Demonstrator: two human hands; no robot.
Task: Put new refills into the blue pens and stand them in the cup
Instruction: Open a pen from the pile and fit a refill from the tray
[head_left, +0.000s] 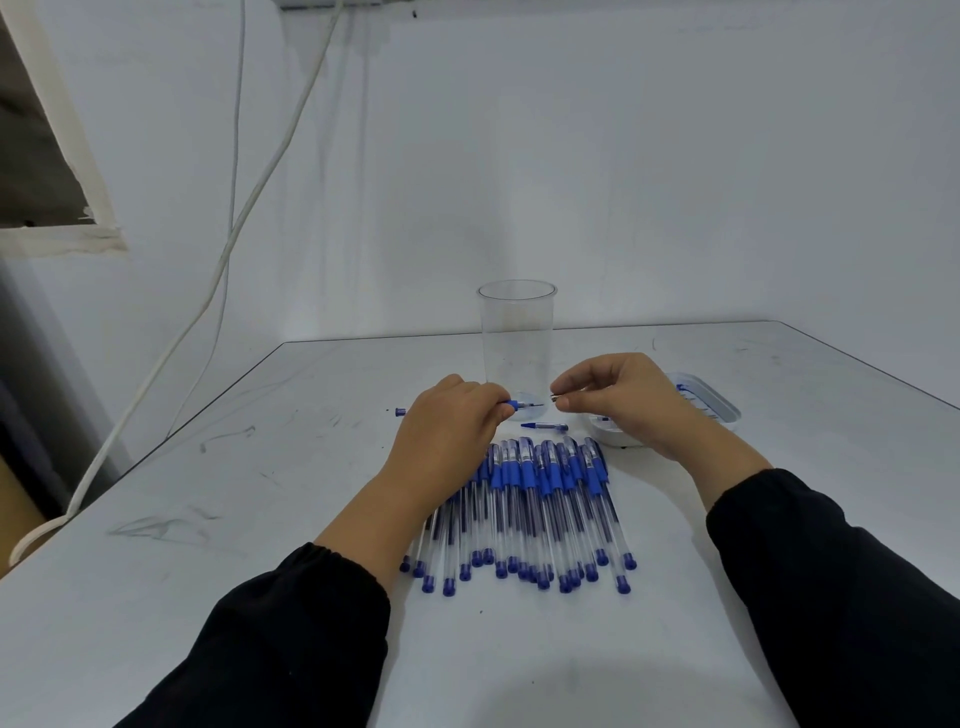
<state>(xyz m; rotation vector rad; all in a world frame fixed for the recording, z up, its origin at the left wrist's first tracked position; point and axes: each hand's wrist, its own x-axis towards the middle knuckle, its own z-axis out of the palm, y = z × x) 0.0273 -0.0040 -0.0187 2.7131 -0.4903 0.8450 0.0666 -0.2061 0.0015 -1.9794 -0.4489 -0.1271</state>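
Sleeves (291, 639) nearest, black | blue pens (535, 514) heaped on counter (208, 519), none refilled | left hand (447, 431) pinches pen (522, 405) at blue grip | right hand (618, 400) pinches small metal part, identity unclear | cup (517, 343) holds no pens; nearly all work judged outstanding.

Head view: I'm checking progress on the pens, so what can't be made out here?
- Pen in the left hand: barrel hidden by the fingers.
- Piece pinched by the right hand: too small to identify.
- White tray: contents partly hidden behind the right hand.
- Pen pile: left part under the left wrist.
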